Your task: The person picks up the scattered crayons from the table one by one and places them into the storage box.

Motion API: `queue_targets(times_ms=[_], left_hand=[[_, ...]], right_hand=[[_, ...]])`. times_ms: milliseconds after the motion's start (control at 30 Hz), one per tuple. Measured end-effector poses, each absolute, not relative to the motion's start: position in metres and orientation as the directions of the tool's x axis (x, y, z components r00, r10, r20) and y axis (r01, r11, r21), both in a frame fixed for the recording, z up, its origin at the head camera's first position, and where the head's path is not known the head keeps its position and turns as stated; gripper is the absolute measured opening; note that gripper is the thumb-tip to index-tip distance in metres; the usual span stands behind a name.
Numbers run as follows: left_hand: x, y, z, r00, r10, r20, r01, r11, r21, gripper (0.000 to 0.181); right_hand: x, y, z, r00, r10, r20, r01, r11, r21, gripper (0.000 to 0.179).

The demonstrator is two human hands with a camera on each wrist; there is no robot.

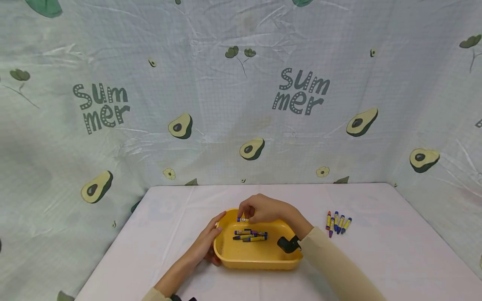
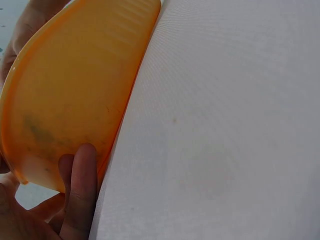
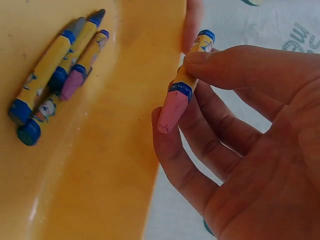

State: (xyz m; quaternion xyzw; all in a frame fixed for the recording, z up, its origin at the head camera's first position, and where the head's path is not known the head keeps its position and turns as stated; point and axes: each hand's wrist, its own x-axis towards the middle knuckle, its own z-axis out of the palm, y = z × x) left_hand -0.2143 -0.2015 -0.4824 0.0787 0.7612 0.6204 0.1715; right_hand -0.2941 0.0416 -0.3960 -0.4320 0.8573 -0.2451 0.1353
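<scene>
Over the far side of a yellow plastic tray (image 1: 260, 264), my right hand (image 1: 263, 209) pinches a pink crayon (image 3: 174, 107) between thumb and fingers. Its pink tip points away from the thumb in the right wrist view, and a yellow label with blue bands wraps it. My left hand (image 1: 203, 243) grips the tray's left side, with fingers against the outer wall (image 2: 82, 175). Several crayons (image 1: 255, 238) lie in a small pile on the tray floor; grey, dark and pink tips show in the right wrist view.
Right of the tray, several more crayons (image 1: 336, 223) lie loosely side by side on the white-covered table (image 1: 395, 251). A pale curtain (image 1: 211, 96) printed with avocados and lettering hangs behind the table and at both sides.
</scene>
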Motion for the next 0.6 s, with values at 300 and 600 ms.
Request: queue_targets(times_ms=[300, 600], left_hand=[[-0.216, -0.197, -0.483, -0.939, 0.311, -0.149, -0.083, 0.216, 0.973, 0.049], [-0.217, -0.193, -0.481, -0.942, 0.298, -0.154, -0.095, 0.203, 0.975, 0.049]], right_hand=[[-0.300, 0.031, -0.414, -0.606, -0.793, -0.056, -0.644, 0.531, -0.551, 0.027], [-0.301, 0.027, -0.423, -0.612, -0.784, -0.099, -0.643, 0.567, -0.514, 0.026]])
